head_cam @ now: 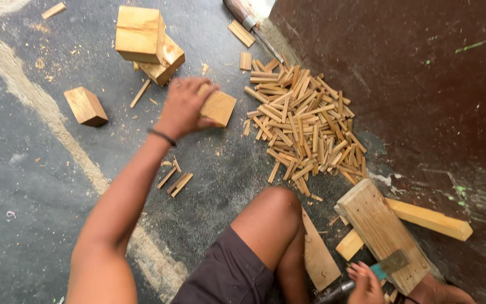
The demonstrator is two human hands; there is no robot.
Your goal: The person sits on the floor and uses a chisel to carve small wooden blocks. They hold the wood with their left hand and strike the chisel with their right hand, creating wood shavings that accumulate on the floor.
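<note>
1. Overhead, the head view shows the left hand clasped over a pale square wooden block, which rests on the dark speckled floor just left of the big heap of thin split wooden sticks.
2. Farther left of that heap stand two stacked tan wooden blocks, with a lone tilted wooden cube well apart beyond them.
3. Below the heap, a bare knee sits between it and the right hand, whose fingers wrap a dark-handled blade with a flat metal head resting on a rough plank chopping block.
4. Loose slivers lie near the left forearm; a wood-handled chisel lies above the heap beside the dark brown wall.
</note>
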